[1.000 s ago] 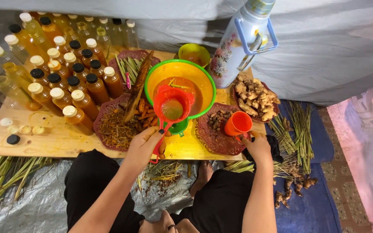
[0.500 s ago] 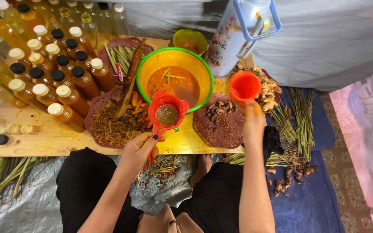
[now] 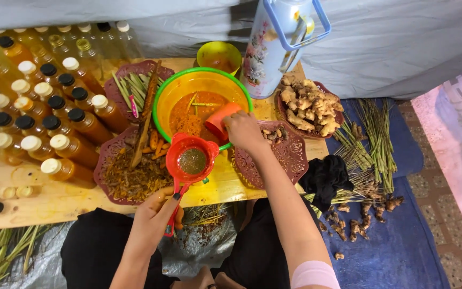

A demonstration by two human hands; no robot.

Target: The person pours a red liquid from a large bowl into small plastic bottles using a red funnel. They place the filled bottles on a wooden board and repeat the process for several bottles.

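My left hand (image 3: 156, 215) grips the handle of a red strainer (image 3: 191, 159) that holds dark wet residue, just in front of the yellow bowl with a green rim (image 3: 164, 95). My right hand (image 3: 244, 131) holds an orange cup (image 3: 221, 121) tipped on its side inside that bowl, over the orange-brown liquid and bits of stalk. The bowl stands on a low wooden board (image 3: 54, 200).
Many capped bottles of amber liquid (image 3: 44, 107) fill the board's left. Maroon plates hold shredded spice (image 3: 135, 174), lemongrass (image 3: 135, 85) and ginger root (image 3: 308, 104). A tall flask (image 3: 271, 48) and a small yellow bowl (image 3: 218, 56) stand behind. Lemongrass stalks (image 3: 370, 139) and a black cloth (image 3: 327, 176) lie right.
My right hand lifted the orange cup off the plate, carried it left and lowered it on its side into the bowl. The strainer moved from above the bowl back toward me.
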